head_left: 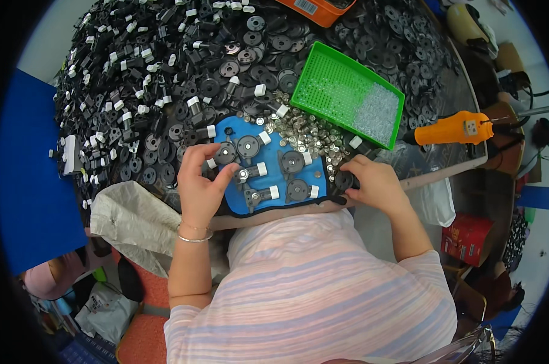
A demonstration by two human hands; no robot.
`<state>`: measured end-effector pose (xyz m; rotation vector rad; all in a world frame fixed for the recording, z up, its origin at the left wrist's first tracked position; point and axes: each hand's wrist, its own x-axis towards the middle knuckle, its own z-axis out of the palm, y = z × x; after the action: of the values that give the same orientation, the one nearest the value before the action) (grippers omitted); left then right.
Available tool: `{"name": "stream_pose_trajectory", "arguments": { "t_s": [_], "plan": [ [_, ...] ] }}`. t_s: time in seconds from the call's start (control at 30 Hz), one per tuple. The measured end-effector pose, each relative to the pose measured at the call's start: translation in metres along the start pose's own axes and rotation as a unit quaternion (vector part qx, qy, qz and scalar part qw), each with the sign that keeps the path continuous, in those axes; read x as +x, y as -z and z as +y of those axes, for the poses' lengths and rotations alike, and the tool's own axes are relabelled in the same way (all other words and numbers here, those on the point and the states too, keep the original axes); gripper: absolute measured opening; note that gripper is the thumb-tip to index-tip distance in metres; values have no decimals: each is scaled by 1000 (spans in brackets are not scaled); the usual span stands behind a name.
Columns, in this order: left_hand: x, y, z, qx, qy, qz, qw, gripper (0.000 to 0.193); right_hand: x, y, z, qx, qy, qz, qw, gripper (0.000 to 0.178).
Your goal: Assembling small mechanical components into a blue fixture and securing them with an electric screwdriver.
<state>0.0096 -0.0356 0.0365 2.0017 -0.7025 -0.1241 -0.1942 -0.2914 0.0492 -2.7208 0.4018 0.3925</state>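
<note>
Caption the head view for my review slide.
Left hand at a part on the blue mat, right hand on a black disc, green tray beyond.

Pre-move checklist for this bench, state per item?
1. Left hand at the upper-left dark part on the blue mat: ok; firm grip, cannot tell.
2. Right hand at a black disc beside the mat: ok; lifted or resting, cannot tell.
3. Small metal pieces contained: not ok, loose pile reaching the mat's upper right.
4. Green tray stocked with small clear pieces: ok.
5. Orange tool clear of both hands: ok.
</note>
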Motion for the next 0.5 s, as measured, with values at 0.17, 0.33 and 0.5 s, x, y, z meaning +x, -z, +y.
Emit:
{"name": "stream_pose_trajectory", "arguments": {
  "t_s": [0.17,0.33,0.5],
  "plan": [
    [-10,7,9,7,-40,-27,999,31,4,11,-15,105,4,117,988,44],
    [-17,7,12,-21,-56,-75,995,27,41,10,-65,174,235,72,954,41],
    [-29,23,3,-23,0,-20,1000,24,66,-12,-114,44,218,30,974,46]
  ]
}}
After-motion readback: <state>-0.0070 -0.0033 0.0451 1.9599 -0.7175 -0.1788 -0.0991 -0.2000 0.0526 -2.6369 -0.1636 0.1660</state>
